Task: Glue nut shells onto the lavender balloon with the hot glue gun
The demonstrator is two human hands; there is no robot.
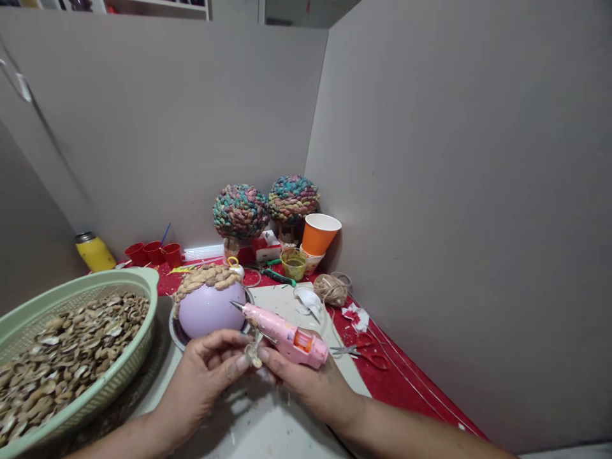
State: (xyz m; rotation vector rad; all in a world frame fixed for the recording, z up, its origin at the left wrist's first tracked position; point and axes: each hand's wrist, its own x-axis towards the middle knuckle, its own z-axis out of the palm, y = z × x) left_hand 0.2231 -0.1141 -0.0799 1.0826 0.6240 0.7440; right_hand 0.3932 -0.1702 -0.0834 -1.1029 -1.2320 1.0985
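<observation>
My left hand (205,376) pinches a small pale peanut shell (253,354) between thumb and fingertips, low in the middle of the view. My right hand (306,376) is wrapped round a pink glue gun (277,328), its nozzle pointing up and left; the right thumb also meets the shell. Behind the hands a lilac balloon (208,311) rests in a metal bowl (176,333), with peanut shells (205,278) covering its top. The fingers under the glue gun are mostly hidden.
Shells fill a green basket (152,306) at left. Behind are two shell-covered trees (240,211), red cups (153,252), a yellow bottle (94,252) and an orange cup (319,236). Twine (331,290) and red scissors (375,359) lie at right, beside the grey partition (454,191).
</observation>
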